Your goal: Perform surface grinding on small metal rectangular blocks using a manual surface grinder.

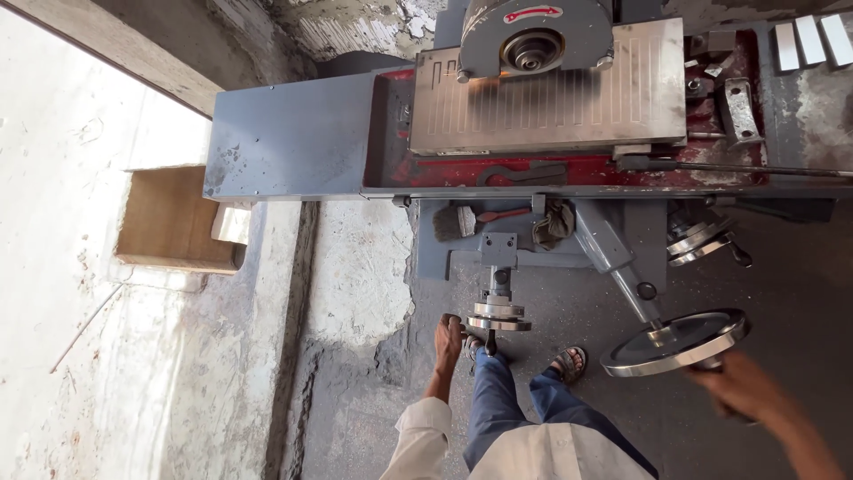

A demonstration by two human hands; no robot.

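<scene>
Left hand: left hand curls shut around the edge of the small wheel, knuckles up, fingers wrapped on its left side.
Small wheel: bright metal handwheel on a short shaft, low on the machine's front, just above the person's feet; a dark crank handle hangs from its rim.
Right hand: right hand is blurred at the lower rim of the big wheel; it seems to touch or hover at the rim, but I cannot tell whether the fingers are closed or spread.
Big wheel: wide, flat-faced steel handwheel on a slanted grey arm, to the right of the small one and well apart from it.
Handling: both wheels look rigid, heavy and fixed to their shafts, so they turn rather than lift; the polished rims are likely slick, more so with oil or dust about.
Hold: the crank handle on the small wheel probably gives the surest grip; on the big wheel, the outer rim, palm wrapped over the edge, looks best.
Surface: ribbed steel surface sits up top inside a red tray, under the grinding wheel guard.
Nearby: brush and rag lie on the ledge below the tray; a third wheel sits at the right.
Floor: sandalled foot stands on grey floor; a cardboard box sits at the left.
</scene>
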